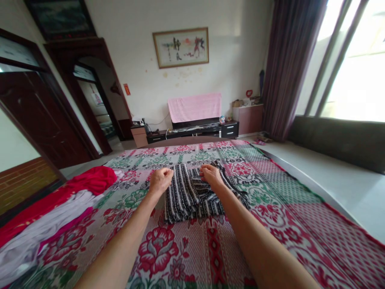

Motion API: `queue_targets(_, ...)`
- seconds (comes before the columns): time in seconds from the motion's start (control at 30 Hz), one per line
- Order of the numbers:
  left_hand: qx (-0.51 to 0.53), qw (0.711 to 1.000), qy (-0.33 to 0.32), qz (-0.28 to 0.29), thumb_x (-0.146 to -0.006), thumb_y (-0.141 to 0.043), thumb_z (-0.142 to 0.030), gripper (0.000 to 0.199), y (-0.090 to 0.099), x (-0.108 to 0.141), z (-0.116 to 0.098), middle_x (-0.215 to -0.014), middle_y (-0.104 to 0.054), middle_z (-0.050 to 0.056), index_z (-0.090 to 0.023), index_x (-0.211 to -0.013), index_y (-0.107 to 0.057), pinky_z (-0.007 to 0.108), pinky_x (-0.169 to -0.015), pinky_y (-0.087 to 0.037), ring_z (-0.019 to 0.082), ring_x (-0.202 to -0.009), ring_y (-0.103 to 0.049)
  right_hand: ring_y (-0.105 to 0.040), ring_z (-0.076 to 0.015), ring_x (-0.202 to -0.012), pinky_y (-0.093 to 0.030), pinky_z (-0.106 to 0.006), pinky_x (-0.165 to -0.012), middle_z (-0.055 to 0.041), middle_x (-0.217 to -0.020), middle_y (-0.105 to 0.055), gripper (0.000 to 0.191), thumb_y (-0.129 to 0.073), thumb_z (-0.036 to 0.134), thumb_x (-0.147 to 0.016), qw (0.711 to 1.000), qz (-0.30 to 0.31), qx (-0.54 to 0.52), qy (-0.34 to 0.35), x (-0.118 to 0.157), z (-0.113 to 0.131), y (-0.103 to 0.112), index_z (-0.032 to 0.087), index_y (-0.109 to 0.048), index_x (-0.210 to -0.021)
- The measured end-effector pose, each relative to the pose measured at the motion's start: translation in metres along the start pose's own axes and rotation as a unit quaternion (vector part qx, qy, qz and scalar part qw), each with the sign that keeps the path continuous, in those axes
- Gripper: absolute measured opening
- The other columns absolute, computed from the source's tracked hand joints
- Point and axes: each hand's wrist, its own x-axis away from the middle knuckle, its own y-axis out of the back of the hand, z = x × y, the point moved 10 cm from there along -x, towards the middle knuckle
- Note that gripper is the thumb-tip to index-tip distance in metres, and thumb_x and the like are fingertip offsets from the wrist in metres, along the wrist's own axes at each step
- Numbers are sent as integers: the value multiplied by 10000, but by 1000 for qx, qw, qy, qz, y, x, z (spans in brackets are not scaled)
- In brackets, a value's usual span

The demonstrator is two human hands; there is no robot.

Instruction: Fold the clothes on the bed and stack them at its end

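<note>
A black-and-white striped knit garment [182, 192] lies partly folded on a flowered cloth [159, 249]. My left hand [161, 180] is closed at the garment's upper left edge, fingertips pinched against the knit. Over the garment's upper right part, my right hand [211, 176] is closed too, its fingers gripping a fold. The left part lies in a neat flat panel, while the right part is bunched, with dark edging trailing to the right. What sits inside each pinch is mostly hidden by the fingers.
To the left lies a pile of clothes, with a red garment [93, 180] and a pale grey one [60, 220]. Beyond the far edge stands a low black cabinet [230, 130] under a pink towel [195, 107]. A dark curtain [291, 60] hangs at the right.
</note>
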Motion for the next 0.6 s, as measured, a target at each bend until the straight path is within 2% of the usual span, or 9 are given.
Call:
queue_targets(0.07,-26,999,13,-32,-857,-473,-318,304,9,1,15,-882,-755,53,-187,-922,-740,250,-743,-490,191,-808,-707,-628,-132,-640,-475,-192,-501,-23,-759,-672,219,-506,189,-731,998,29,61,2,0,-2,-9,146,-662,-880)
queue_targets(0.17,-25,999,14,-29,-871,-457,-294,324,2,5,33,-1032,-742,79,-182,-996,-735,282,-859,-481,223,-1005,-672,-633,-134,-623,-459,-196,-520,-21,-743,-684,219,-488,228,-786,980,80,179,14,3,-4,-26,151,-683,-847)
queue_targets(0.27,18,1000,6,-19,-889,-435,-277,350,-11,12,44,-1103,-723,84,-175,-1083,-707,284,-925,-468,203,-1050,-656,-642,-137,-702,-454,-191,-599,-19,-765,-700,227,-527,290,-807,947,95,301,60,8,2,-37,168,-710,-866)
queue_targets(0.33,41,999,-3,-23,-897,-427,-276,354,-16,16,47,-1134,-713,79,-177,-1104,-697,285,-960,-457,193,-1070,-647,-641,-145,-754,-454,-197,-646,-16,-800,-708,244,-594,299,-771,929,99,347,86,13,6,-42,183,-718,-947)
queue_targets(0.43,62,998,-12,-18,-906,-424,-279,357,-19,20,48,-1178,-694,74,-178,-1129,-684,286,-1001,-437,183,-1103,-630,-627,-147,-721,-457,-212,-648,-5,-789,-703,371,-643,232,-707,927,113,344,97,18,6,-48,187,-694,-1073)
queue_targets(0.6,100,993,-54,-19,-927,-390,-295,392,-15,22,40,-1269,-645,64,-178,-1203,-643,286,-1070,-391,164,-1189,-576,-556,-110,-574,-422,-195,-544,38,-665,-644,426,-592,164,-689,962,128,223,91,18,13,-50,182,-665,-1108)
